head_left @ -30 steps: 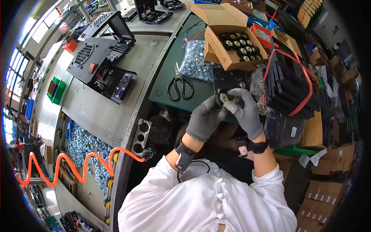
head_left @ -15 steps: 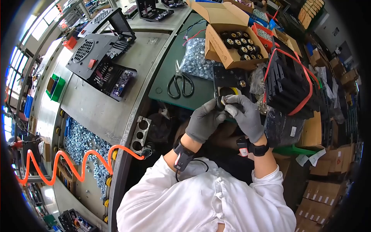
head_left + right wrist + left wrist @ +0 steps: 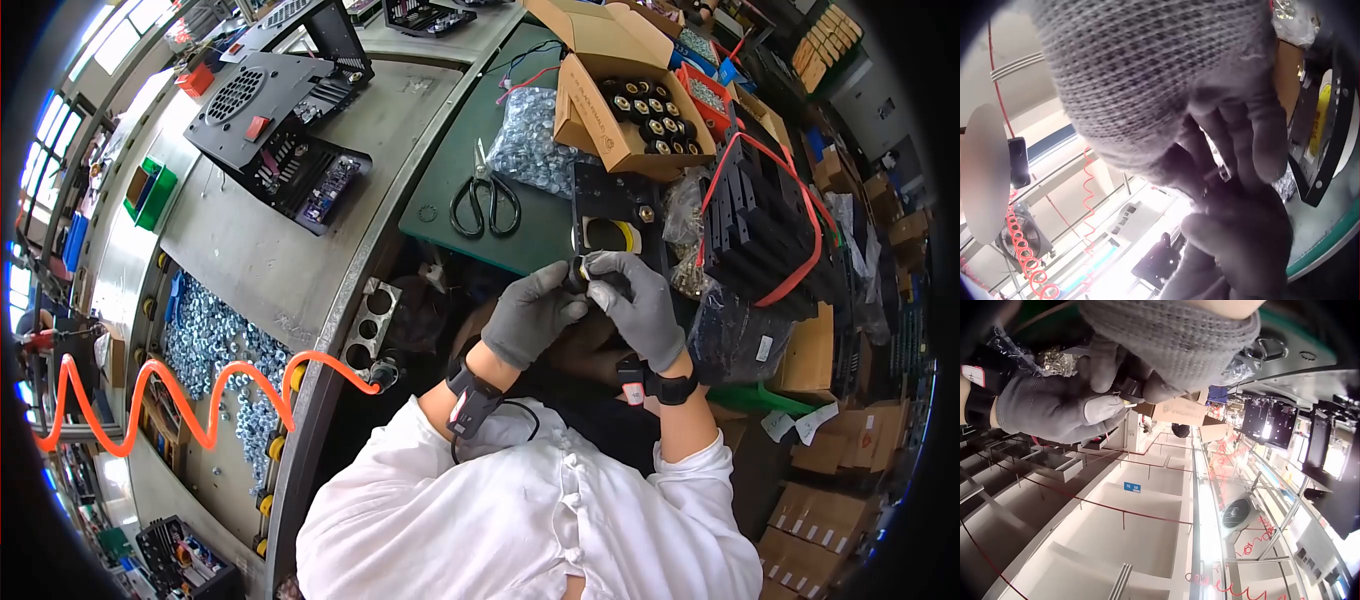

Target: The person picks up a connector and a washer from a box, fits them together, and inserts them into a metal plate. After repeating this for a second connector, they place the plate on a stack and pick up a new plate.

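- L hand (image 3: 528, 320) and R hand (image 3: 640, 308) are sitting nearer the body rel. to plate (image 3: 605, 192) than 1 s ago; plate's yellow ring (image 3: 628, 236), behind the gloves then, is now showing. Head view is also shifting a bit, prob. head turning.
- Part (image 3: 1127, 387), small + blk w/ a pale metal bit, is being held btwn both hands, just on the body side of plate.
- L hand is grasping it, fingers curling in, gap small; can't tell if L thumb is pressing too.
- R hand is pinching it btwn thumb + forefinger, nearly closed, other fingers bending. Neither hand is letting go.
- Why both: part is tiny, so prob. one hand is steadying while the other is working the metal bit. Holding it off plate is prob. giving fingers room.
- Box (image 3: 598, 118) is standing open beyond plate, blk pcs (image 3: 655, 128) showing metal ends up, prob. for quick grabbing.
- Bag (image 3: 540, 145) is lying beyond plate, to its L; scissors (image 3: 485, 203) are resting L of plate on mat (image 3: 430, 180), prob. kept reachable but out of the way.
- Stack (image 3: 765, 215) is standing R of plate, red strap (image 3: 793, 280) prob. keeping it together.
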`<state>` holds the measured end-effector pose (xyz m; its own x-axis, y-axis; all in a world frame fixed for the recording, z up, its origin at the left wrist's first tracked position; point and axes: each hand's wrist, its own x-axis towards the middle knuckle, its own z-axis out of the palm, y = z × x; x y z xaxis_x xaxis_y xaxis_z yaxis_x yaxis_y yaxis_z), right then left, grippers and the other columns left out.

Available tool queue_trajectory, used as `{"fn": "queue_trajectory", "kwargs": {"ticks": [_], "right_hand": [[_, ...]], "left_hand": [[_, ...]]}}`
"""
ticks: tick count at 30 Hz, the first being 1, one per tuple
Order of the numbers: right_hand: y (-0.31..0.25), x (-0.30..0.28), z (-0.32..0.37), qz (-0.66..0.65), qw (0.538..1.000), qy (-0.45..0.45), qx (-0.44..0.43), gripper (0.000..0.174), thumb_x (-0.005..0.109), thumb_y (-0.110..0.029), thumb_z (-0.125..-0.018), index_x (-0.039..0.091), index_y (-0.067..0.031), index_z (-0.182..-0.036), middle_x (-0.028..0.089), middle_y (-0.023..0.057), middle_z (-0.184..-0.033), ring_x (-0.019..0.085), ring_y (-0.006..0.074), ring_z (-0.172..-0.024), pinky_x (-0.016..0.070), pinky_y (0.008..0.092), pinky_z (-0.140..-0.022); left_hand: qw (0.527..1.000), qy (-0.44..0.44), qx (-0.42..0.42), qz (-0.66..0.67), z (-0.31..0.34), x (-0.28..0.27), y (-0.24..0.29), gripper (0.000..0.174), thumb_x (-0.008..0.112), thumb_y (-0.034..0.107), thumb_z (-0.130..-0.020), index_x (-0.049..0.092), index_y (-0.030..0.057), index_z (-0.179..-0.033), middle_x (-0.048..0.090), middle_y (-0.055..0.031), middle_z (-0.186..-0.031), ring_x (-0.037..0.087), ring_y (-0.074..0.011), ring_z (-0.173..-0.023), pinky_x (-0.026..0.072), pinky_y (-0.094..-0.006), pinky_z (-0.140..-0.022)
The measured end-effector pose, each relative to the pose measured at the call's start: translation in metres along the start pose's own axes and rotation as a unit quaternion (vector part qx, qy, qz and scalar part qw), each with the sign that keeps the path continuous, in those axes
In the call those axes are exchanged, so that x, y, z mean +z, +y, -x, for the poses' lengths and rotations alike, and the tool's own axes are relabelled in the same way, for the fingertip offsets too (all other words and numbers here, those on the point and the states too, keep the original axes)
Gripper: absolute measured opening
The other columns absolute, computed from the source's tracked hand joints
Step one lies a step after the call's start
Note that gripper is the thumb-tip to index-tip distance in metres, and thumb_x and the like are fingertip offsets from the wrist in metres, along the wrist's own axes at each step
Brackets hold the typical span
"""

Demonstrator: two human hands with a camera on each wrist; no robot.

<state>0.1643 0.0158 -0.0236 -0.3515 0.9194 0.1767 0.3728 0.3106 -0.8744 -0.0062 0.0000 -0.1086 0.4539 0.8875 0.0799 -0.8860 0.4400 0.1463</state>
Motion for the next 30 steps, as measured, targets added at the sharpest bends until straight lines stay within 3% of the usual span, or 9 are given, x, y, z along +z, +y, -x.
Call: {"fn": "queue_trajectory", "kwargs": {"ticks": [3,7,13,16,18,21,22,25,30], "right_hand": [[0.0,0.001,0.001,-0.105,0.994,-0.002,0.04,0.022,0.072,-0.009,-0.082,0.063,0.0004,-0.099,0.07,0.0082,-0.095,0.067,0.0142,-0.084,0.0533,0.0279,-0.076],[0.003,0.016,0.002,0.103,0.991,0.033,-0.075,0.032,0.082,-0.014,-0.075,0.064,-0.0019,-0.098,0.07,0.0072,-0.092,0.067,0.0132,-0.081,0.0529,0.0272,-0.071],[0.004,-0.001,-0.001,-0.19,0.975,0.078,0.088,0.018,0.07,-0.004,-0.085,0.062,0.0016,-0.101,0.068,0.0044,-0.091,0.066,0.0099,-0.081,0.0538,0.0244,-0.076],[0.014,-0.007,-0.003,-0.144,0.979,0.1,0.108,0.019,0.069,-0.004,-0.087,0.062,0.0027,-0.103,0.069,0.0062,-0.091,0.067,0.0112,-0.083,0.0545,0.0255,-0.078],[0.021,-0.003,0.002,0.06,0.993,0.073,0.066,0.022,0.071,-0.007,-0.086,0.062,0.0032,-0.103,0.07,0.0084,-0.093,0.068,0.0134,-0.084,0.0545,0.0268,-0.077],[0.035,-0.001,0.01,0.137,0.989,0.044,0.028,0.028,0.073,-0.013,-0.085,0.062,0.0026,-0.105,0.07,0.0095,-0.093,0.066,0.0137,-0.088,0.0525,0.0276,-0.08],[0.037,-0.002,0.011,0.138,0.989,0.043,0.03,0.028,0.073,-0.013,-0.085,0.062,0.0026,-0.105,0.07,0.0095,-0.093,0.066,0.0137,-0.088,0.0525,0.0276,-0.08],[0.037,-0.005,0.016,0.007,0.996,0.042,0.082,0.029,0.073,-0.016,-0.086,0.062,0.0023,-0.106,0.069,0.0081,-0.094,0.064,0.012,-0.09,0.0511,0.0269,-0.082],[0.022,-0.015,0.021,-0.134,0.98,0.01,0.15,0.028,0.072,-0.016,-0.087,0.062,0.0011,-0.107,0.068,0.0042,-0.096,0.062,0.0089,-0.089,0.0497,0.0242,-0.08]], "left_hand": [[1.0,-0.02,-0.004,0.003,0.003,-0.002,0.002,0.034,0.047,0.019,-0.102,0.05,-0.0053,-0.126,0.06,-0.0156,-0.118,0.064,-0.0231,-0.101,0.0579,-0.0304,-0.081],[0.998,0.053,0.01,0.007,0.007,0.016,-0.002,0.034,0.047,0.018,-0.101,0.05,-0.0054,-0.126,0.06,-0.0151,-0.117,0.064,-0.0225,-0.098,0.0576,-0.0315,-0.082],[0.986,0.144,0.015,-0.081,0.024,-0.013,0.004,0.031,0.05,0.018,-0.1,0.054,-0.0034,-0.122,0.061,-0.0144,-0.116,0.065,-0.0223,-0.091,0.0576,-0.0304,-0.078],[0.972,0.217,0.003,-0.091,0.029,-0.032,-0.003,0.03,0.052,0.018,-0.099,0.056,-0.0021,-0.121,0.062,-0.0138,-0.113,0.065,-0.0227,-0.089,0.0577,-0.0295,-0.076],[0.969,0.233,-0.035,-0.072,0.025,-0.046,-0.017,0.027,0.056,0.011,-0.098,0.057,-0.0012,-0.123,0.059,-0.0085,-0.113,0.06,-0.0166,-0.092,0.0539,-0.0295,-0.084],[0.979,0.203,-0.021,-0.025,0.014,-0.047,-0.033,0.028,0.056,0.007,-0.097,0.055,-0.002,-0.124,0.059,-0.0092,-0.112,0.06,-0.0179,-0.093,0.0537,-0.03,-0.086],[0.974,0.181,0.021,-0.133,0.009,-0.042,-0.039,0.029,0.052,0.012,-0.099,0.054,-0.0022,-0.124,0.058,-0.0101,-0.112,0.058,-0.0191,-0.094,0.0531,-0.0293,-0.086],[0.986,0.124,-0.051,0.104,0.0,-0.028,-0.041,0.031,0.047,0.018,-0.101,0.054,-0.0008,-0.125,0.058,-0.0098,-0.111,0.058,-0.0194,-0.092,0.0524,-0.0289,-0.084],[0.984,0.115,-0.046,0.131,-0.013,-0.034,-0.056,0.033,0.045,0.021,-0.1,0.055,0.0022,-0.125,0.059,-0.0078,-0.11,0.056,-0.0164,-0.088,0.0512,-0.0287,-0.079]]}}
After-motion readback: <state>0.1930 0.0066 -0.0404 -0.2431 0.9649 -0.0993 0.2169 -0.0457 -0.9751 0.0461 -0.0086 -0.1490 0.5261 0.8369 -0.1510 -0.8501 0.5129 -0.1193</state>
